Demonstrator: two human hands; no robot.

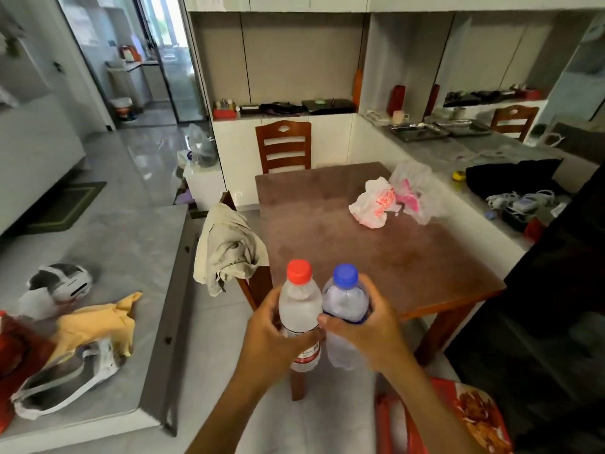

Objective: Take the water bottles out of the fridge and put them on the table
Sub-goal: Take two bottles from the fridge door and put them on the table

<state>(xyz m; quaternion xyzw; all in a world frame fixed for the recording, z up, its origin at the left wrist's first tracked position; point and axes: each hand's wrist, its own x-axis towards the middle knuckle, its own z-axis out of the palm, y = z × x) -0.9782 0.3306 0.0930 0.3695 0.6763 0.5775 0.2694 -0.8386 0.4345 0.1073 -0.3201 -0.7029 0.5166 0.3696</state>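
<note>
White plastic bags w/ pink-red print (389, 199) lie crumpled toward the far right, wooden chair (283, 146) just behind them at the cabinets. Beige cloth (229, 245) draped over a 2nd chair at left; grey counter (108, 257) holds yellow cloth (98, 322) and a white bag w/ dark contents (65, 378). Black cloth (510, 175) on right-hand counter, metal trays (422, 130) further back.

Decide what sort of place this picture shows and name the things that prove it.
Most likely the dining area of a home: a brown square wooden table with brown slatted wooden chairs, white built-in cabinets holding household clutter, and a glass door to a kitchen.
</note>
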